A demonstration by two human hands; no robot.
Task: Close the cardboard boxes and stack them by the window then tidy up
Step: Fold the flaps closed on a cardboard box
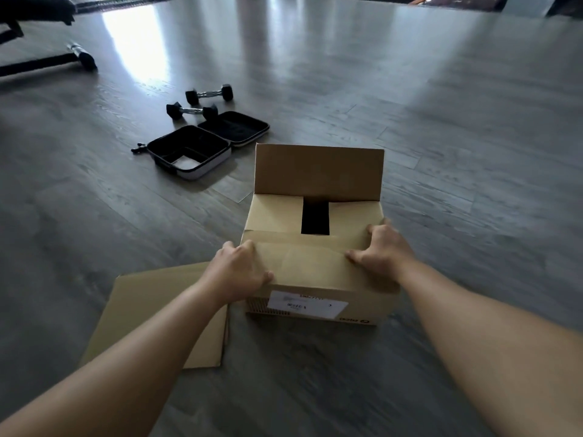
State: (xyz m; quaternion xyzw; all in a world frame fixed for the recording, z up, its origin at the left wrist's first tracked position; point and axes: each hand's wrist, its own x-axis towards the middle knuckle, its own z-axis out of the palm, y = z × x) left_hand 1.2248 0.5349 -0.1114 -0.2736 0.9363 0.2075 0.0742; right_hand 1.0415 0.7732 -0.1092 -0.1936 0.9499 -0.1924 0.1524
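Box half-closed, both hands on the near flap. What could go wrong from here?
1. The far flap of the brown cardboard box stands upright, and a dark gap shows between the side flaps; lifted now, the top may spring open.
2. The left hand and right hand press only the near flap, which may pop up once released.
3. The flattened cardboard sheet beside the box could slip underfoot.

Both hands, left hand and right hand, pressing near flap of cardboard box on floor, far flap upright, flattened cardboard beside
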